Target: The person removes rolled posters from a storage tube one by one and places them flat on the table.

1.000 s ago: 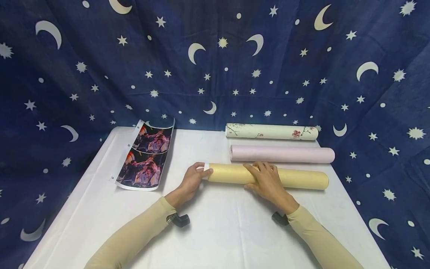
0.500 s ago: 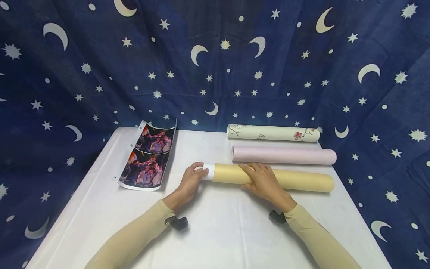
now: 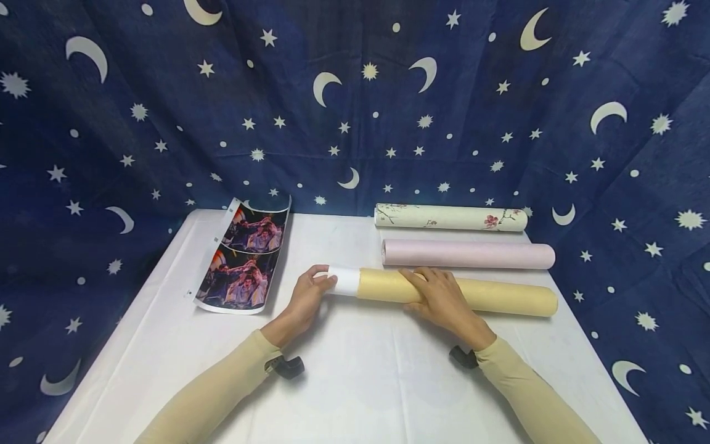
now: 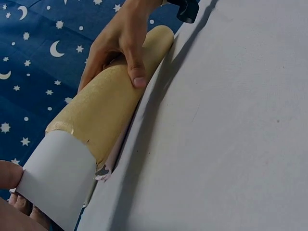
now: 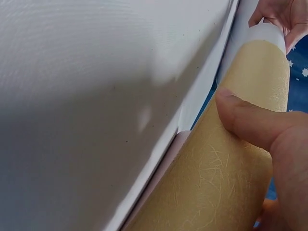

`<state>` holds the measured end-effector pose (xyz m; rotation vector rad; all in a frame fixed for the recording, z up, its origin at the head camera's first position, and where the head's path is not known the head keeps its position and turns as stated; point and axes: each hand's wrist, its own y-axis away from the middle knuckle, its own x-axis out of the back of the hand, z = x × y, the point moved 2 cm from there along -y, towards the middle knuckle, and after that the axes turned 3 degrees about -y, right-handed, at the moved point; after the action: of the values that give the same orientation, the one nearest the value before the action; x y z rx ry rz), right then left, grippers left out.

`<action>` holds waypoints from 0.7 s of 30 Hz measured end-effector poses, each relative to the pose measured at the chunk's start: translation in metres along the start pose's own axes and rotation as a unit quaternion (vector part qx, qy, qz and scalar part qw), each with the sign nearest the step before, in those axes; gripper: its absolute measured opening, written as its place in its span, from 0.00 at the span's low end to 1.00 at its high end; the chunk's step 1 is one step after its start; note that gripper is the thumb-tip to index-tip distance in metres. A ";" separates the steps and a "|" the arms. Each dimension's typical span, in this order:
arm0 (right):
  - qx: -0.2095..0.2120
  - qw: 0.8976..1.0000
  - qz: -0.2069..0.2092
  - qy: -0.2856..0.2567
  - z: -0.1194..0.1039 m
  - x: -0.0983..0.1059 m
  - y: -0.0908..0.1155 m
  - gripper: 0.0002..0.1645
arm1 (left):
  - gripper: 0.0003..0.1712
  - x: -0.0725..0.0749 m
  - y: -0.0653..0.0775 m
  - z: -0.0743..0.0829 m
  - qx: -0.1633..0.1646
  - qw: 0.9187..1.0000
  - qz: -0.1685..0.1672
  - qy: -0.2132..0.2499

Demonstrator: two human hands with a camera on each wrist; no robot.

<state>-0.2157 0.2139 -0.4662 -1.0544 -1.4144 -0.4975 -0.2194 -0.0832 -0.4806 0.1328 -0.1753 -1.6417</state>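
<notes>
A yellow wallpaper roll point(image 3: 510, 297) lies crosswise on the table, with a rolled white paper point(image 3: 344, 282) sticking out of its left end. My left hand point(image 3: 304, 302) pinches the outer end of that paper, thumb on the near side. Around the middle of the yellow roll, my right hand point(image 3: 445, 303) grips with the thumb on the near side and the fingers over the top. The left wrist view shows the white paper point(image 4: 60, 173) emerging from inside the yellow tube point(image 4: 101, 103). Up close in the right wrist view, the right thumb point(image 5: 250, 120) presses on the textured yellow surface.
Behind the yellow roll lie a pale pink roll point(image 3: 471, 254) and a cream roll with a blossom print point(image 3: 452, 217). A curled printed photo sheet point(image 3: 241, 265) is at the back left of the white table point(image 3: 355, 382). A starry blue curtain point(image 3: 299, 74) hangs behind.
My left hand has moved left with the white paper, and more of it now shows outside the yellow roll. The yellow roll has shifted slightly to the right.
</notes>
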 end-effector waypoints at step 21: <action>-0.009 1.000 0.009 0.004 0.008 0.011 0.006 0.48 | 0.20 0.012 0.001 0.005 -0.021 0.999 0.023 0.027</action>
<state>-0.2134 0.2266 -0.4590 -1.0783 -1.3945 -0.5024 -0.2208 -0.0953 -0.4752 0.1398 -0.1029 -1.5940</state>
